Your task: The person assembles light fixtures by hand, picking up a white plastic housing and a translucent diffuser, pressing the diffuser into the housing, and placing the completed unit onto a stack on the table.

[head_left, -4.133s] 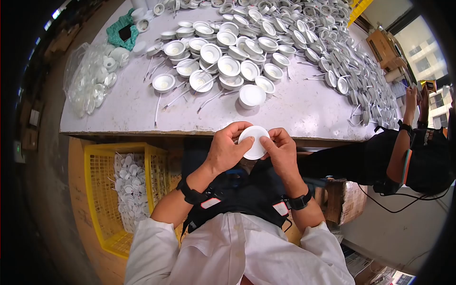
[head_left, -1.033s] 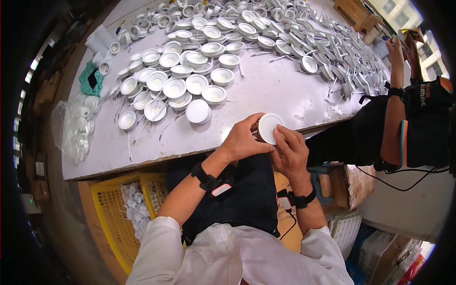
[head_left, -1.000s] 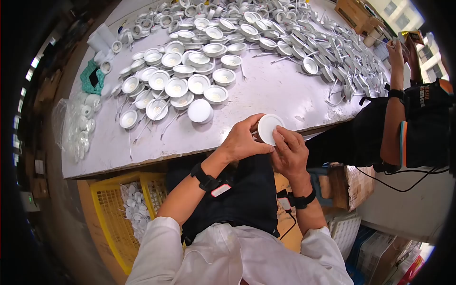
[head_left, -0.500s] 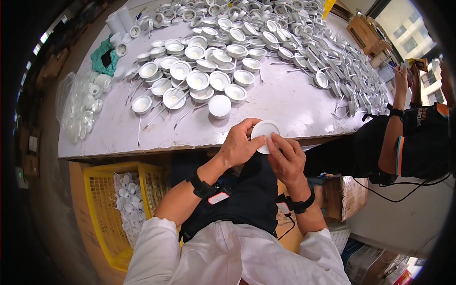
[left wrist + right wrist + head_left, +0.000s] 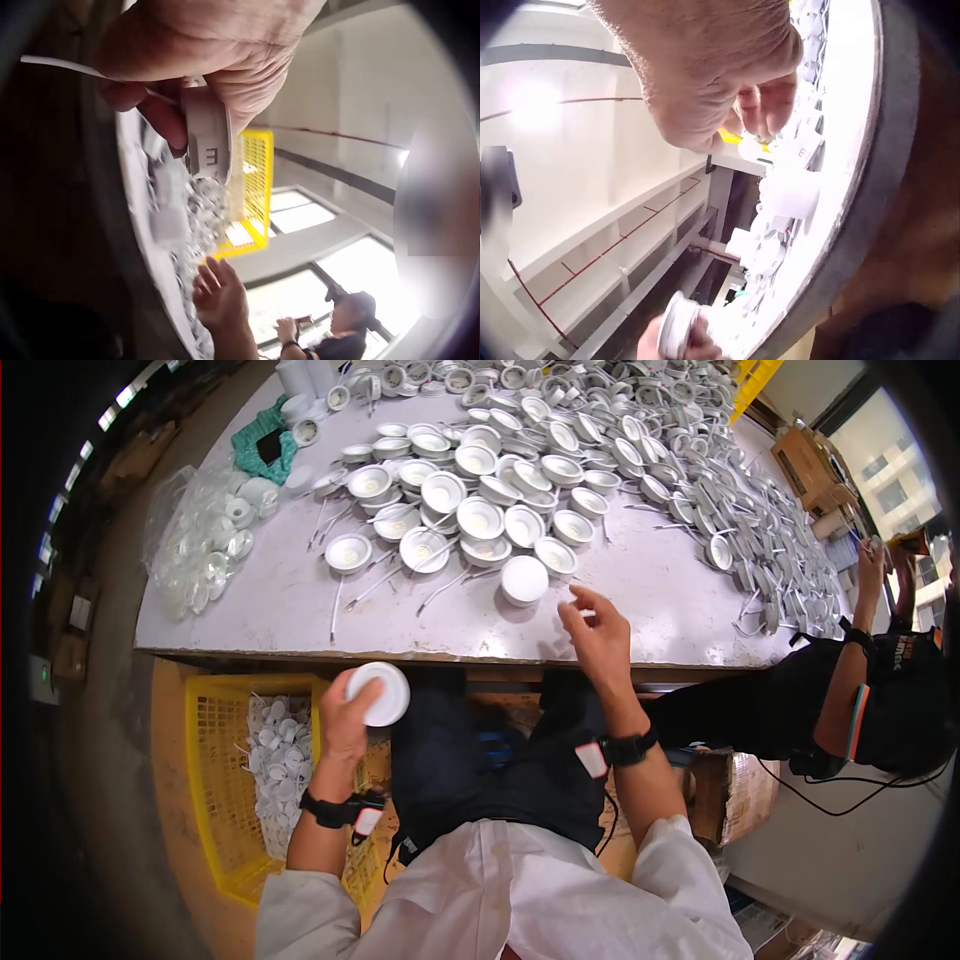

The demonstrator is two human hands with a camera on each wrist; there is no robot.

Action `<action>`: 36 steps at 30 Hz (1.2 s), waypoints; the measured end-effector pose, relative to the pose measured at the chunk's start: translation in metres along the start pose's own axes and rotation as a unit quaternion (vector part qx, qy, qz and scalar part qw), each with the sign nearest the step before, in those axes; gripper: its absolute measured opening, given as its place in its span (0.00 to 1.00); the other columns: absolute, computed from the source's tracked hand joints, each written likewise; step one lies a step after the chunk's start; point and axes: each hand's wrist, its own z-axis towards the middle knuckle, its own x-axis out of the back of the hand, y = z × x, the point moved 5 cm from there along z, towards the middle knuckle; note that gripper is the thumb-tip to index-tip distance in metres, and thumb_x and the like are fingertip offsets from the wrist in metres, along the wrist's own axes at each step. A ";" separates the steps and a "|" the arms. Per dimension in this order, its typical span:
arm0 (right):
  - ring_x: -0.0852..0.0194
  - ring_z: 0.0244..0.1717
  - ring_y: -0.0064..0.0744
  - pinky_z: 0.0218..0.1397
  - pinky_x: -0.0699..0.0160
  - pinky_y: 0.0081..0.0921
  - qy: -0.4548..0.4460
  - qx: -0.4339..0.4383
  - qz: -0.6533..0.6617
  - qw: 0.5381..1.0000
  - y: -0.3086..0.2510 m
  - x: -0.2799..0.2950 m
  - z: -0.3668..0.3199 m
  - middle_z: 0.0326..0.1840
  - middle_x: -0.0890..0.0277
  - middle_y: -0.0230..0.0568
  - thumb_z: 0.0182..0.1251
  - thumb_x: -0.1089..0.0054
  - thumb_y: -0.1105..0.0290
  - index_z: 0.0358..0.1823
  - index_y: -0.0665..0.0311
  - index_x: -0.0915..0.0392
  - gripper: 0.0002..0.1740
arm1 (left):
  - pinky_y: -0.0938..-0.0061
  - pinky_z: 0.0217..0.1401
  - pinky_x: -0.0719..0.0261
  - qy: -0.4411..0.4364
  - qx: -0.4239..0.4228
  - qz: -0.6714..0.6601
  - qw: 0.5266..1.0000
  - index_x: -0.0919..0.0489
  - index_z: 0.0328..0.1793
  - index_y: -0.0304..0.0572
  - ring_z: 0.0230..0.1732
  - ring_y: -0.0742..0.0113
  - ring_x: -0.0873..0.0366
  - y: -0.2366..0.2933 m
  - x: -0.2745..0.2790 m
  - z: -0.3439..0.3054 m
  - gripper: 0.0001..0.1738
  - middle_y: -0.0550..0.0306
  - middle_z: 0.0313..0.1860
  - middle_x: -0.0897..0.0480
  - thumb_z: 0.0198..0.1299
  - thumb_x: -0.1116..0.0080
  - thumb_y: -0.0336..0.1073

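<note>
My left hand [image 5: 345,718] holds a round white downlight [image 5: 388,696] beside the yellow crate, with the thumb across its face. In the left wrist view the downlight's body [image 5: 208,139] sits between thumb and fingers, and a thin white wire [image 5: 60,63] sticks out past the hand. My right hand [image 5: 603,635] is over the table's front edge, fingers loosely bent, holding nothing. Just left of its fingertips stands a short white cylinder [image 5: 525,580] with a flat round top. Behind that, several downlights [image 5: 480,517] lie face up in a heap with their wires trailing.
A yellow crate [image 5: 215,790] with white round parts [image 5: 280,755] stands below the table [image 5: 400,630] on the left. Clear bags of white covers [image 5: 205,550] and a green bag [image 5: 265,442] lie at the table's left. Another person [image 5: 870,690] is at the right.
Both hands were together on the downlight. The right hand has let go and moved forward over the table edge, while the left has carried the downlight left towards the crate. The head view has turned.
</note>
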 end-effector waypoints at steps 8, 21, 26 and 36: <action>0.33 0.18 0.21 0.23 0.33 0.19 -0.029 -0.084 -0.004 0.996 0.012 -0.040 0.034 0.19 0.29 0.34 0.54 0.35 0.57 0.24 0.66 0.31 0.20 | 0.78 0.21 0.33 0.385 0.138 0.226 0.884 0.25 0.51 0.37 0.26 0.71 0.28 -0.132 0.332 -0.031 0.23 0.57 0.35 0.22 0.56 0.45 0.47; 0.35 0.16 0.19 0.20 0.33 0.16 0.004 -0.135 0.158 0.978 0.024 -0.035 0.026 0.19 0.31 0.32 0.62 0.42 0.62 0.27 0.65 0.28 0.14 | 0.67 0.44 0.26 0.252 0.062 0.516 0.816 0.21 0.37 0.30 0.40 0.53 0.21 -0.164 0.350 -0.045 0.13 0.45 0.35 0.19 0.49 0.45 0.33; 0.31 0.19 0.19 0.20 0.32 0.14 0.029 -0.151 0.242 0.958 0.031 -0.022 0.023 0.23 0.28 0.33 0.63 0.44 0.62 0.32 0.66 0.28 0.13 | 0.79 0.36 0.24 0.042 0.004 0.277 0.960 0.20 0.36 0.34 0.32 0.71 0.21 -0.109 0.152 -0.014 0.07 0.57 0.32 0.18 0.56 0.44 0.30; 0.19 0.31 0.29 0.23 0.26 0.12 -0.043 -0.199 0.394 0.896 0.013 -0.001 -0.040 0.33 0.23 0.42 0.67 0.55 0.70 0.43 0.70 0.31 0.10 | 0.87 0.20 0.30 -0.251 0.016 0.072 0.965 0.25 0.46 0.28 0.30 0.75 0.20 0.023 -0.174 -0.004 0.17 0.53 0.34 0.18 0.59 0.43 0.37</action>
